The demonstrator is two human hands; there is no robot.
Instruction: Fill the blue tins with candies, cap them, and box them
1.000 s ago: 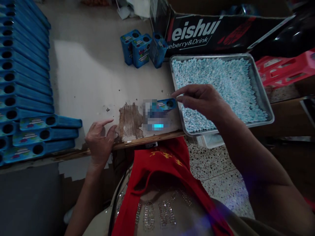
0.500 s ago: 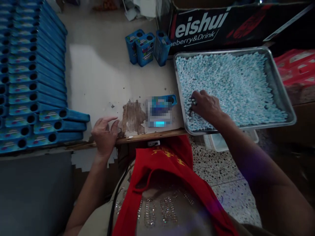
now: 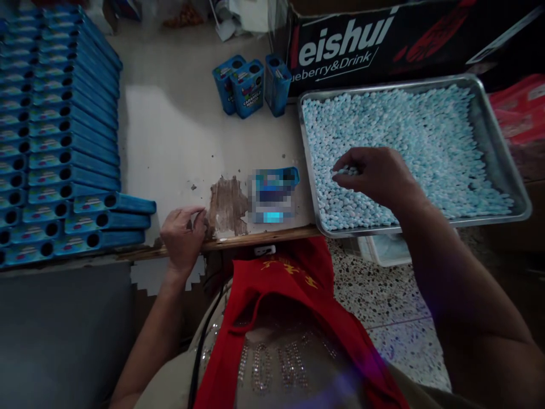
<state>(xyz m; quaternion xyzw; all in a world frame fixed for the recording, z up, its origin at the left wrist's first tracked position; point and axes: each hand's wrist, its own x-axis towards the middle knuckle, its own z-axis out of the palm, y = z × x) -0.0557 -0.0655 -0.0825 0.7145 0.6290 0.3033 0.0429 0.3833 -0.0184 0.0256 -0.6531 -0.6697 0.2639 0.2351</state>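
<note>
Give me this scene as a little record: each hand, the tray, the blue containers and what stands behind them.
Left hand: at the table's front edge, beside a worn patch; nothing visible in it
Right hand: over the tray, seemingly pinching a few pieces
Tray contents: many small pale blue pieces
Single container: lying between the hands, partly blurred out
Upright trio: three blue containers near the box
Left side: long rows of blue containers
Behind: black printed box

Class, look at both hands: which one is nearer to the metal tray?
Right. The right hand is over the metal tray, above its left part; the left hand is well left of it, at the table's near edge.
</note>
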